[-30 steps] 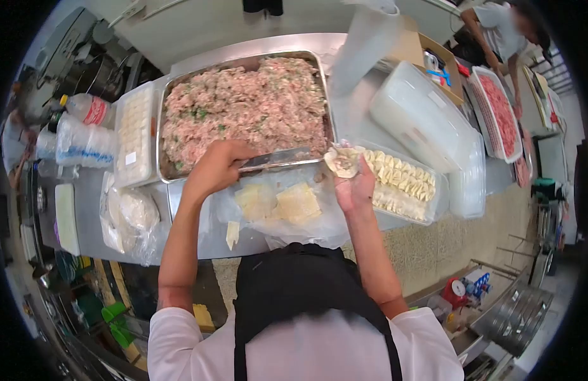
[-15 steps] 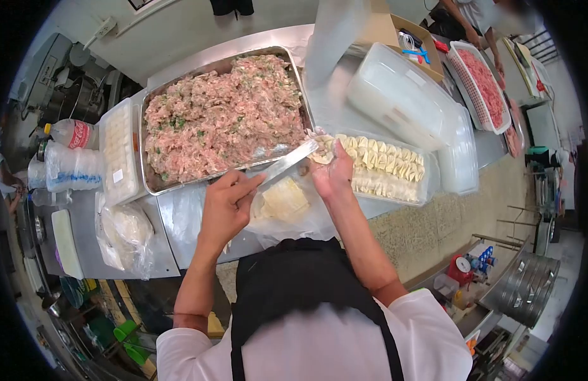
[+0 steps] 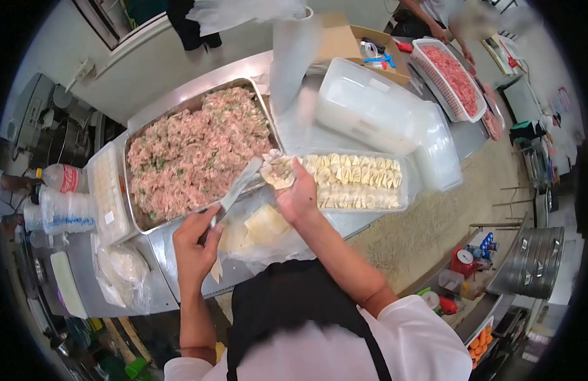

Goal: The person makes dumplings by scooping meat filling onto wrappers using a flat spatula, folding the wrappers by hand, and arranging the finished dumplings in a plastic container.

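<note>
My left hand [image 3: 195, 244] is closed around the handle of a flat metal spatula [image 3: 240, 183]. The blade points up and right, its tip close to the wrapper's left edge. In my right hand [image 3: 299, 198], fingers curled, sits a thin dumpling wrapper [image 3: 278, 174] with pink meat filling on it. Left of both hands, minced meat with green bits [image 3: 198, 152] fills a large metal tray [image 3: 269, 111]. Below them, a stack of pale wrappers [image 3: 266, 223] lies on clear plastic. Rows of folded dumplings [image 3: 354, 170] stand in a clear container [image 3: 405, 193] beside my right wrist.
Empty clear plastic boxes [image 3: 370, 108] stand behind the dumplings, near a cardboard box [image 3: 386, 54]. Farther right, a white basket [image 3: 455, 108] holds meat near another person's hands [image 3: 440, 32]. Wrapped cups [image 3: 68, 209], a bottle [image 3: 68, 178] and a bagged bundle [image 3: 125, 267] are left.
My view has turned, so the table items appear farther left. The spatula blade has drawn back from over the filling to the wrapper's edge. Both hands keep their holds.
</note>
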A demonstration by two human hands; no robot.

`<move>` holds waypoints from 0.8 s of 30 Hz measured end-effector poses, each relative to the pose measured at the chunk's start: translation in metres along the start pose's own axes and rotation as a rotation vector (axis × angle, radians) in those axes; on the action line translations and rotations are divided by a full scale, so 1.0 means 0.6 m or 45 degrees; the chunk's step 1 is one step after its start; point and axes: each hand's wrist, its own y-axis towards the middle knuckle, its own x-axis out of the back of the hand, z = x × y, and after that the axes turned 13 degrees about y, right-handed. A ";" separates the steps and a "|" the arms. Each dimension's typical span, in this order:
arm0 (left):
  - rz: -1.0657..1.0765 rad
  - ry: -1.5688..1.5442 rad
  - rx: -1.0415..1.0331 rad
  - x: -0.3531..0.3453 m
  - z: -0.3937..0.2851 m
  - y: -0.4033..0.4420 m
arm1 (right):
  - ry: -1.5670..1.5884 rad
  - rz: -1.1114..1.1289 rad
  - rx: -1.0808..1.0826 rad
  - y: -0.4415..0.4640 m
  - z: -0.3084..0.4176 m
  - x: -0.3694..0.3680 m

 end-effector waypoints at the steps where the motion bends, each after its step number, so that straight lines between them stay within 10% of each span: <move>1: -0.003 -0.007 -0.016 0.002 0.001 -0.006 | -0.001 0.010 0.014 -0.003 -0.002 0.001; 9: 0.031 -0.307 0.004 -0.030 -0.027 -0.020 | -0.038 0.043 -0.044 0.001 -0.010 0.038; 13: 0.460 -0.566 -0.431 -0.065 -0.099 -0.002 | -0.048 0.071 -0.151 -0.004 -0.030 0.053; 17: -0.080 -0.091 -0.179 -0.028 -0.086 0.030 | -0.031 0.176 -0.189 -0.012 -0.012 0.064; 24: 0.080 0.266 -0.345 -0.044 -0.043 -0.011 | 0.104 0.077 -0.198 -0.017 0.019 0.057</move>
